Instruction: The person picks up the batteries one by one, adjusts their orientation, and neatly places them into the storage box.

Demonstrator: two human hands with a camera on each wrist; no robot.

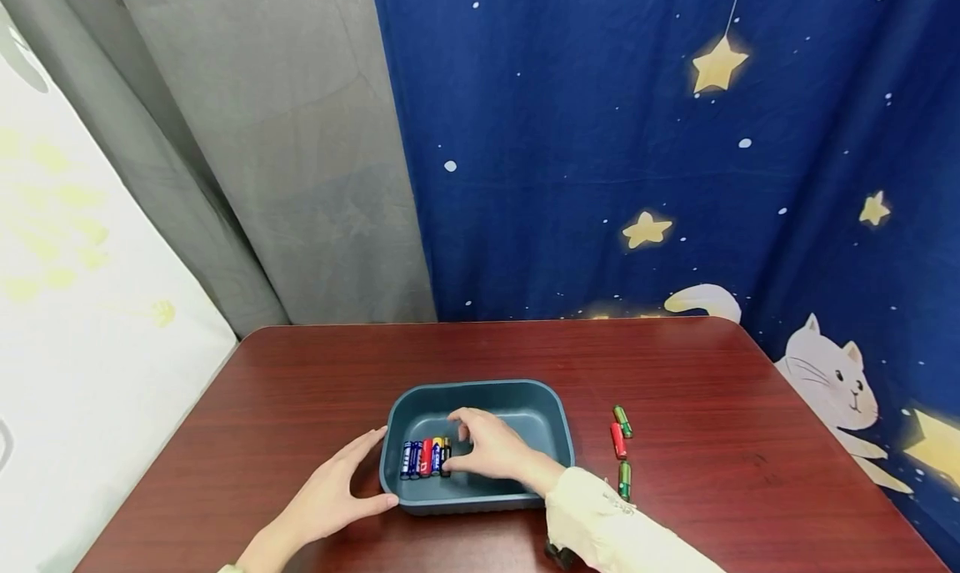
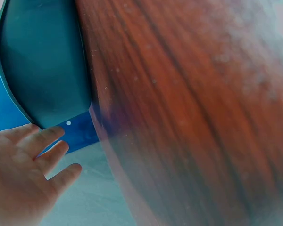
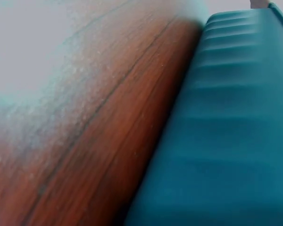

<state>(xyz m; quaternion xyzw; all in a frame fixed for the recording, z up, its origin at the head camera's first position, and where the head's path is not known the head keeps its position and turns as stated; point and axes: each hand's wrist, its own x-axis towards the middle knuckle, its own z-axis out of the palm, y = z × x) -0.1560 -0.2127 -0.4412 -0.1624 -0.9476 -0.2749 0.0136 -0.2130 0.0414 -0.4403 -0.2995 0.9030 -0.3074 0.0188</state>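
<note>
A blue-green rectangular bin [image 1: 480, 503] stands on the table. Inside, along its left part, several batteries lie side by side: blue ones, a red battery [image 1: 426, 458], a blue-and-yellow one and a black battery [image 1: 446, 456] at the right end. My right hand [image 1: 491, 448] reaches over the bin's near side, thumb at the black battery's lower end and forefinger stretched beyond its upper end. My left hand [image 1: 326, 494] has its fingers spread, with fingertips and thumb against the bin's left side. In the left wrist view, those fingers [image 2: 49, 141] lie along the outer wall.
Right of the bin, a green battery [image 1: 622, 421], a red one [image 1: 618, 441] and another green one [image 1: 625, 480] lie on the reddish-brown table [image 1: 697, 373]. Curtains [image 1: 570, 139] hang behind the table's far edge. The right wrist view shows the bin's ribbed outer wall [image 3: 221, 132].
</note>
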